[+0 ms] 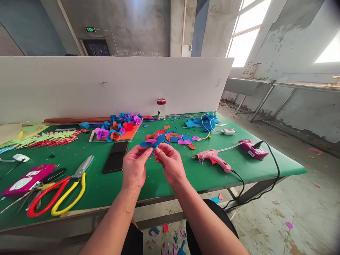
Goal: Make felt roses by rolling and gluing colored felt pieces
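Both my hands meet over the middle of the green table, pinching a small blue and purple paper flower (153, 142) from either side. My left hand (135, 164) has its thumb and fingers closed on the flower's left part. My right hand (171, 163) grips it low on the right, fingertips close to the left ones. Just behind lie loose cut paper petals (183, 139) in blue, purple, orange and red. A pile of finished paper flowers (117, 127) stands further back on the left. Below the fingers the flower's base is partly hidden.
A pink glue gun (212, 158) lies to the right, wired to a magenta power strip (253, 149). On the left are red-and-yellow-handled scissors (66, 186), a black phone (115, 157) and another magenta strip (29, 180). A red-lidded jar (161, 109) stands before a white board (119, 85).
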`<state>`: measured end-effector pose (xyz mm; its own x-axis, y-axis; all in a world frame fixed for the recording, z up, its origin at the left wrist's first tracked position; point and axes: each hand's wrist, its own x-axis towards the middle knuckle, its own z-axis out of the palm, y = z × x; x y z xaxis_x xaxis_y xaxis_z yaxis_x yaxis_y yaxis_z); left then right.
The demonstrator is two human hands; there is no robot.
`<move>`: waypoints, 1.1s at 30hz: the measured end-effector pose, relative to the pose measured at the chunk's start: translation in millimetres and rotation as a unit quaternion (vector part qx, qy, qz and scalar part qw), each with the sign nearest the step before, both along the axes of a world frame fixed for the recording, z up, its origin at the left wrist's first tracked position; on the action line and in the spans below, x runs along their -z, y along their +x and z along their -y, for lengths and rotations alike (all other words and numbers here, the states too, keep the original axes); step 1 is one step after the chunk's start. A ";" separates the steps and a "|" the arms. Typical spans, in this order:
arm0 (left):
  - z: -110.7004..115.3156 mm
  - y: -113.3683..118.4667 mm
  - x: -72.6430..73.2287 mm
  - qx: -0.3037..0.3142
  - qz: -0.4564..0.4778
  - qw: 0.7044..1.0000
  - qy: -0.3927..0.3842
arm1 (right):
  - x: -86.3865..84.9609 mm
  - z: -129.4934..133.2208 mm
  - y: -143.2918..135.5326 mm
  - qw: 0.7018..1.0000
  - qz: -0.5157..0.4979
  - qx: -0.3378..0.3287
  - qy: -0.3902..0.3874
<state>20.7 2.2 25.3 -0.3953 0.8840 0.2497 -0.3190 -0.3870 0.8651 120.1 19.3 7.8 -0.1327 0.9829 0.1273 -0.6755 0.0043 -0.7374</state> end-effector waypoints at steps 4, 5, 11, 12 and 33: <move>0.7 -1.0 8.0 -0.042 -0.058 0.997 0.012 | 1.4 1.2 -5.0 0.999 -0.038 0.011 -0.016; 1.7 -1.2 10.3 -0.061 -0.097 0.993 0.018 | 1.9 1.3 -6.0 0.999 -0.047 0.014 -0.018; 13.2 2.1 11.3 -0.197 -0.422 0.873 0.147 | 3.6 1.7 -8.4 0.993 -0.108 0.020 -0.033; 14.5 2.4 10.0 -0.204 -0.451 0.852 0.170 | 2.8 1.6 -7.8 0.992 -0.123 0.017 -0.037; 1.6 -0.3 3.9 -0.004 -0.044 0.999 0.031 | 0.6 6.4 -12.0 0.986 -0.145 -0.072 -0.044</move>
